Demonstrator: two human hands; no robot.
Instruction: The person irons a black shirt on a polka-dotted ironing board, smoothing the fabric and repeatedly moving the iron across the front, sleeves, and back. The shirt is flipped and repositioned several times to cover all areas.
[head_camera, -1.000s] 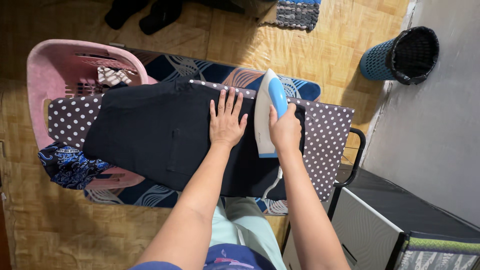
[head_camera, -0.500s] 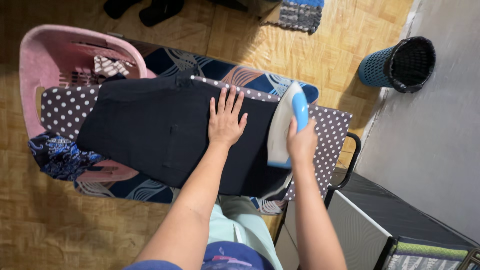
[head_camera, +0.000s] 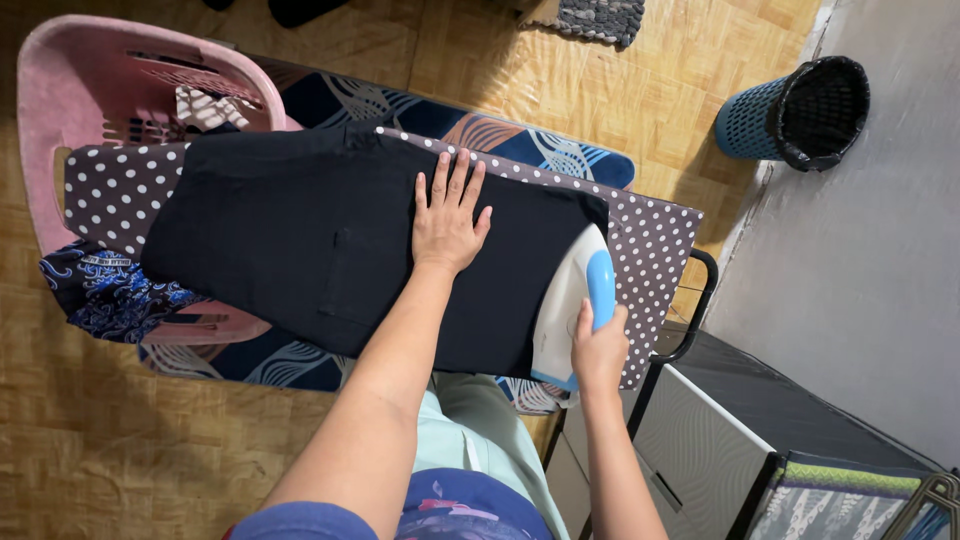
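Bare forearms — blue short sleeve, pale green trousers

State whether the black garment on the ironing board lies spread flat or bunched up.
Spread flat: the black garment covers the ironing board, with the left hand flat on it.

A warm yellow-brown wooden parquet floor fills most of the view, brightly lit at the top. A blue patterned rug with white swirls lies on it. A round blue plastic bin with a black liner stands beside a pale grey wall. A grey woven mat sits at the top edge, and a dark-topped grey cabinet stands at lower right.
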